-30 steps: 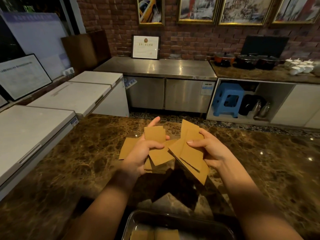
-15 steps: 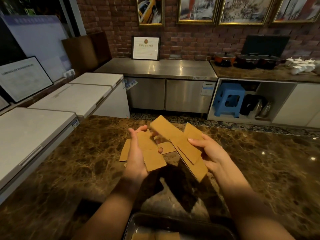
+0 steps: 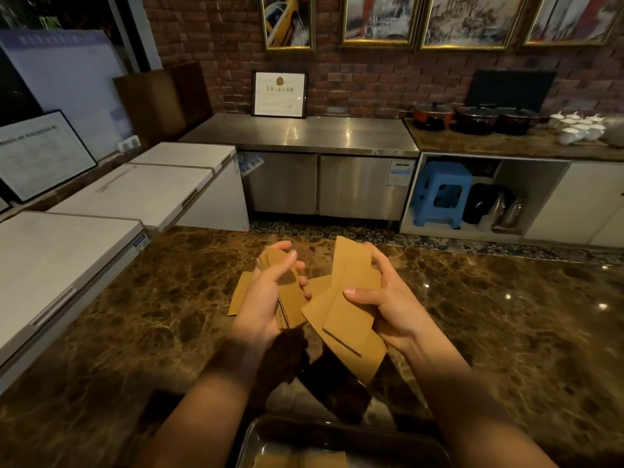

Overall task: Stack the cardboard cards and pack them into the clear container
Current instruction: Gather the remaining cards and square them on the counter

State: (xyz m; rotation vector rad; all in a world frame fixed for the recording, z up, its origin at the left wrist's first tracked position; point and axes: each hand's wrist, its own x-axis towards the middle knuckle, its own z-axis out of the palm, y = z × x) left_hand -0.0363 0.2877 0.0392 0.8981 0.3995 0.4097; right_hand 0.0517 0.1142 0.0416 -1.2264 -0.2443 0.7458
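Both hands hold brown cardboard cards above the marble counter (image 3: 506, 332). My left hand (image 3: 266, 298) grips a small stack of cards (image 3: 292, 310), fingers curled over its top. My right hand (image 3: 388, 305) grips a fanned bunch of larger cards (image 3: 351, 319), thumb on the front, fingers behind the tall upper card. One more card (image 3: 240, 293) shows at the left behind my left hand; I cannot tell whether it lies on the counter. The clear container (image 3: 344, 434) sits at the near edge between my forearms, with cards (image 3: 300, 459) lying inside it.
White chest freezers (image 3: 67, 251) run along the left. Across the aisle stand a steel cabinet (image 3: 304, 163), a blue stool (image 3: 440, 194) and a counter with pots (image 3: 472, 116) and white cups (image 3: 577, 128).
My left hand has gathered its cards into a tighter stack and curled its fingers over them. My right hand has tipped its bunch more upright and drawn it closer to the left stack.
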